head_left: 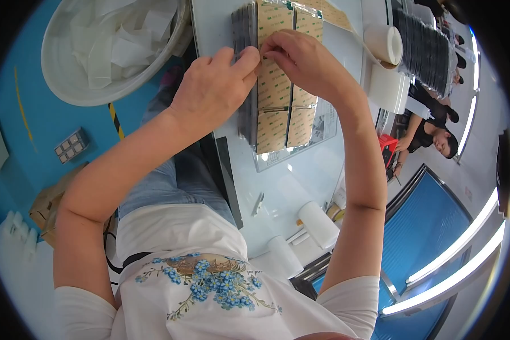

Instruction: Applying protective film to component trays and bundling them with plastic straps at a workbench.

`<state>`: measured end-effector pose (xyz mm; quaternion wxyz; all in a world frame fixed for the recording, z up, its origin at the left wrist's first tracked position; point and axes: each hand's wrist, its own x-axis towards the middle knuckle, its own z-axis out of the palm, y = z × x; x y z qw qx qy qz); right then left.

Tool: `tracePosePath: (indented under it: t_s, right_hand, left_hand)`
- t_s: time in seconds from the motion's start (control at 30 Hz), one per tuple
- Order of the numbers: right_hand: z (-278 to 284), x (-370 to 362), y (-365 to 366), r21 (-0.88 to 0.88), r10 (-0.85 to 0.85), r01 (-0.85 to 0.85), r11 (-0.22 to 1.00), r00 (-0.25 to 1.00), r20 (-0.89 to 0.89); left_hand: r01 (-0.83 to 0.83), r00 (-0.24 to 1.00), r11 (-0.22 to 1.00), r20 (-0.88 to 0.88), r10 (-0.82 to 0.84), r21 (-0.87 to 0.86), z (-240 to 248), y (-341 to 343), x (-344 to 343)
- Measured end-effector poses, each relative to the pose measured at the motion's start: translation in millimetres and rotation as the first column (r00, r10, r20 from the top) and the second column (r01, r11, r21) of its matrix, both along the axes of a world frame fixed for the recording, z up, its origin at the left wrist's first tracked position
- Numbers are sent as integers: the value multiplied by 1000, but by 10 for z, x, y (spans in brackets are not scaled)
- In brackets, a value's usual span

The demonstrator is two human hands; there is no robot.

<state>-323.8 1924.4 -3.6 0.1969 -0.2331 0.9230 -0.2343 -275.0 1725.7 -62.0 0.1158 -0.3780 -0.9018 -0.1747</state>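
A block of stacked dark sheets (243, 37) lies on the light table, topped with tan printed backing paper (273, 129) divided into rectangular panels. My left hand (214, 82) is at the block's left edge, fingers curled and thumb pressed to forefinger. Over the tan top my right hand (305, 61) bends down in a pinch, its fingertips almost meeting those of the left. Whatever the fingertips hold at that edge is too small or hidden to make out. A clear sheet with printing (324, 131) lies partly under the block.
At the upper left stands a round white tub (54, 85) of discarded white strips. White rolls (317, 224) lie near the table's front, a small pen-like item (258, 204) beside them. More rolls (384, 44) and a dark stack (422, 48) stand right. Another person (430, 122) works beyond.
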Motion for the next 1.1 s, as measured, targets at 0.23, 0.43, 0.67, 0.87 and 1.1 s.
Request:
tracePosePath:
  t_s: [0.23,0.43,0.67,0.87,1.1]
  right_hand:
    - [-38,19,17,-48,-39,40,998,999,27]
    - [3,-49,45,-13,35,-34,999,994,103]
    - [-10,-36,21,-15,-24,26,1000,990,136]
    - [-8,-74,27,26,71,-73,997,994,81]
    - [-47,-24,-20,35,146,-142,989,981,-125]
  left_hand:
    - [66,995,995,66,-71,76,48,-91,73]
    - [134,981,985,128,-147,110,-69,-49,282]
    - [108,984,992,138,-115,62,-75,-49,330]
    - [114,986,993,118,-114,5,-36,-53,319]
    - [111,976,993,191,-103,-28,1,-36,343]
